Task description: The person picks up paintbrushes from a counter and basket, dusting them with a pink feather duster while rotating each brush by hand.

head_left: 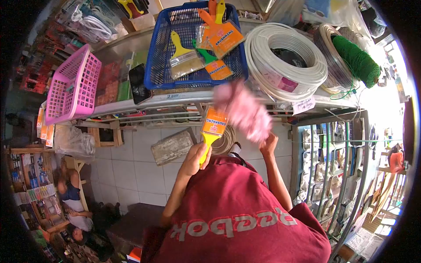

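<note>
My left hand (193, 158) is closed round the yellow handle of a paintbrush (215, 122), whose head is in an orange-printed sleeve and points away from me. In my right hand (268, 143) is one end of a pink cloth (245, 113), blurred by motion. The cloth's far end is beside the paintbrush head; whether they touch I cannot tell. Beyond both hands, a blue plastic basket (153, 52) on the counter holds several paintbrushes (187, 63) with yellow, orange and green handles, some in orange sleeves.
Left of the blue basket are a black phone (139, 83) and a pink basket (72, 83). To its right lie a white cable coil (287, 61) and a green net roll (356, 60). A glass case (333, 162) stands at right. Another person (79, 210) is at lower left.
</note>
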Tool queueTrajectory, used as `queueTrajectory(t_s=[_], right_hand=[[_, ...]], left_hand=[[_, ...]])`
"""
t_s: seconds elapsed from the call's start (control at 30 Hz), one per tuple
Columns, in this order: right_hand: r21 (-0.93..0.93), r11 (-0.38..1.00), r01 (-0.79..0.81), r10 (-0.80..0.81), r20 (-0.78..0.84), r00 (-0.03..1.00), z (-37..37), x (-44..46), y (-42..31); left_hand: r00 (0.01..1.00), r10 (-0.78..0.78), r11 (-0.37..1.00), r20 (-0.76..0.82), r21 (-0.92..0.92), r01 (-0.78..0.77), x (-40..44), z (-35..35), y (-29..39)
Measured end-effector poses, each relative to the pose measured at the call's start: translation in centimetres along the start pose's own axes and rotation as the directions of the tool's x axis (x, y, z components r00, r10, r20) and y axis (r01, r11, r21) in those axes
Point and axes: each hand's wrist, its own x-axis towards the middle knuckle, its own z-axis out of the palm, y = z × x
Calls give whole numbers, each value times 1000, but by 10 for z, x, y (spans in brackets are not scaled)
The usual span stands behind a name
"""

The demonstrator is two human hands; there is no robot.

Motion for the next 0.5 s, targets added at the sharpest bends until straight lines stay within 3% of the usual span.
queueTrajectory(t_s=[0.03, 0.13, 0.17, 0.2, 0.27, 0.37, 0.4, 0.47, 0.5], right_hand=[[-86, 996, -33, 33, 3, 999, -4, -1, 2], [232, 969, 88, -106, 68, 992, -9, -1, -14], [61, 989, 136, -144, 175, 974, -12, 1, -11], [-125, 978, 164, -143, 164, 976, -7, 2, -5], [-94, 995, 36, -30, 68, 997, -2, -3, 6], [188, 982, -4, -14, 95, 995, 2, -8, 20], [400, 915, 45, -70, 49, 996, 3, -6, 7], [-62, 979, 193, -176, 210, 962, -6, 2, 7], [-110, 988, 107, -88, 160, 983, 0, 2, 8]], left_hand=[[1000, 7, 1000, 15, -12, -7, -1, 0, 1], [997, 12, 996, -70, -90, -19, -4, 8, 5], [996, 51, 997, 70, -53, -47, -4, -7, -11], [998, 43, 996, 40, -74, -40, -4, -5, -9], [999, 26, 992, -24, -123, -29, -4, 1, -2], [999, 18, 993, -47, -113, -23, -7, 5, 4], [998, 23, 994, -58, -109, -29, -7, 7, 6], [1000, 19, 987, -23, -158, -22, -6, 6, 4], [1000, 16, 983, -6, -184, -17, -7, 7, 3]])
